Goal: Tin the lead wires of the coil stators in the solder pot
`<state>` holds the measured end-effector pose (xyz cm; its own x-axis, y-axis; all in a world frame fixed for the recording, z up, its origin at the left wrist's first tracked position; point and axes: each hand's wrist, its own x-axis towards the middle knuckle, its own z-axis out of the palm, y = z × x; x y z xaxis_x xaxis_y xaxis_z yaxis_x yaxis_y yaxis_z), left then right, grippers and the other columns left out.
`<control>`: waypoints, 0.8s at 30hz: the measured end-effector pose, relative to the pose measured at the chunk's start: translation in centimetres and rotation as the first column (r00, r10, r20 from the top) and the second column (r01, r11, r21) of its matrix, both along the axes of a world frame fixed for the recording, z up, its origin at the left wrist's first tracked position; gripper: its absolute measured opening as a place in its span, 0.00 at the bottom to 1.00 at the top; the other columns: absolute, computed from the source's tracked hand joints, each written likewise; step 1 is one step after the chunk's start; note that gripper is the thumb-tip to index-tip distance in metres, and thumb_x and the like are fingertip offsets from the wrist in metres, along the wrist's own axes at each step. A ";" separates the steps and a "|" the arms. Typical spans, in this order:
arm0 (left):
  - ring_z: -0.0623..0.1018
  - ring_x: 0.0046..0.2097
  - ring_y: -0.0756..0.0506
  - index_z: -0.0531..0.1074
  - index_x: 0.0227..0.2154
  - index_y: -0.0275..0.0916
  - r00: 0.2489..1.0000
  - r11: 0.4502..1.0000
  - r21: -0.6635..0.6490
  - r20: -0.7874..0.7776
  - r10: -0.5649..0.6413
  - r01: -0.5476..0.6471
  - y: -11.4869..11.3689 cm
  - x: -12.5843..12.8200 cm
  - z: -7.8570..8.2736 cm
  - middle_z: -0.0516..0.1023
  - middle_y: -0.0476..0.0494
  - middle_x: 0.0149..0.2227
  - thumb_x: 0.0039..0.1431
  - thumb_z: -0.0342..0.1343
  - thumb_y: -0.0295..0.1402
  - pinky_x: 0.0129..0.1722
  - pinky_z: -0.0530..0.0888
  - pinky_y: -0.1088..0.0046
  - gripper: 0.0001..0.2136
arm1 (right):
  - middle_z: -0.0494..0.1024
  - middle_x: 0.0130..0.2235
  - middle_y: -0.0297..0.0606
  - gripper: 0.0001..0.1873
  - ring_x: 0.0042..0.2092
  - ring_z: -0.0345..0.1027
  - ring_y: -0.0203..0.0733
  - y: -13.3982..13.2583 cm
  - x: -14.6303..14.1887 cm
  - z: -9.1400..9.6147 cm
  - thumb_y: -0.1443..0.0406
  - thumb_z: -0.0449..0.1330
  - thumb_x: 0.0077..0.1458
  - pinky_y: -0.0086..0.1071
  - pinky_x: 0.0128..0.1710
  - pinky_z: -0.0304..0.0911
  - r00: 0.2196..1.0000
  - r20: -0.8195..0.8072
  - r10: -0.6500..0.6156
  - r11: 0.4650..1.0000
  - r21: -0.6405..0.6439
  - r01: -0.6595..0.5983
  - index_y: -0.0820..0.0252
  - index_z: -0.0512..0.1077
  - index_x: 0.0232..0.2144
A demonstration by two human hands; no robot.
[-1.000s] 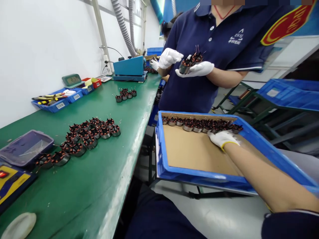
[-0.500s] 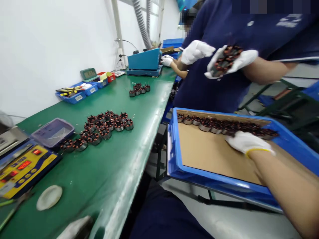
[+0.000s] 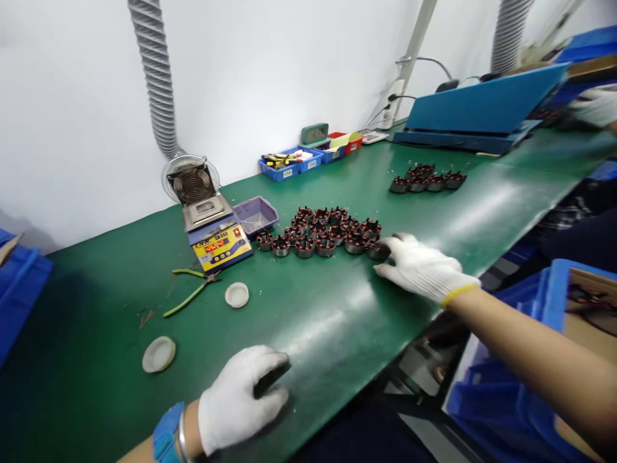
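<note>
A cluster of several copper-wound motor stators (image 3: 322, 231) lies on the green bench (image 3: 337, 321). My right hand (image 3: 424, 270), in a white glove, reaches to the cluster's right end. Its spread fingertips touch the nearest stator (image 3: 378, 249), and I cannot see a closed grip on it. My left hand (image 3: 241, 399), also gloved, rests near the bench's front edge. Its fingers curl around something small and dark that I cannot identify.
A yellow soldering station (image 3: 219, 241), fume fan (image 3: 193, 182), purple tray (image 3: 255, 215), green-handled pliers (image 3: 190, 292) and two white lids (image 3: 236, 294) lie left of the cluster. A smaller stator group (image 3: 427, 180) and blue machine (image 3: 477, 109) sit farther back. A blue crate (image 3: 554, 289) stands right.
My view swung left from the blue crate to the bench. My right hand left the crate's stator row and now touches the bench cluster. My left hand came into view.
</note>
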<state>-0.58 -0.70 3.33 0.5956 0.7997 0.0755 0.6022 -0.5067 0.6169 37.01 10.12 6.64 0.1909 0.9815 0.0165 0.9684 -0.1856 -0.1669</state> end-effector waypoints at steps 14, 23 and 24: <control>0.78 0.49 0.40 0.66 0.58 0.39 0.783 0.588 -0.735 0.566 0.258 0.337 1.2 1.5 2.6 0.74 0.37 0.54 0.38 0.75 0.41 0.50 0.76 0.60 0.42 | 0.60 0.68 0.40 0.15 0.58 0.70 0.47 -10.6 -12.6 -3.2 0.66 0.55 0.58 0.39 0.51 0.74 0.461 -0.168 0.872 0.490 0.347 -0.800 0.51 0.77 0.45; 0.77 0.53 0.38 0.54 0.65 0.39 0.591 0.737 -0.676 0.599 0.540 0.012 -0.5 1.2 1.5 0.75 0.35 0.52 0.54 0.66 0.38 0.58 0.72 0.52 0.39 | 0.77 0.41 0.44 0.21 0.40 0.75 0.49 -8.1 -19.1 -4.1 0.50 0.59 0.58 0.41 0.36 0.77 0.557 -0.189 0.809 0.537 0.622 -0.569 0.55 0.68 0.48; 0.77 0.53 0.38 0.50 0.66 0.39 0.590 0.768 -0.640 0.623 0.514 0.007 -0.6 1.4 1.2 0.75 0.35 0.53 0.55 0.65 0.38 0.59 0.72 0.52 0.40 | 0.76 0.43 0.46 0.22 0.43 0.75 0.49 -8.1 -19.3 -4.5 0.51 0.59 0.58 0.41 0.40 0.77 0.545 -0.183 0.818 0.522 0.632 -0.573 0.57 0.67 0.50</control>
<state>0.85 -1.33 4.58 0.2958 0.9492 -0.1071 -0.1467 0.1560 0.9768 17.75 2.06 2.16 -0.4478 0.6649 0.5978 0.5317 0.7356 -0.4199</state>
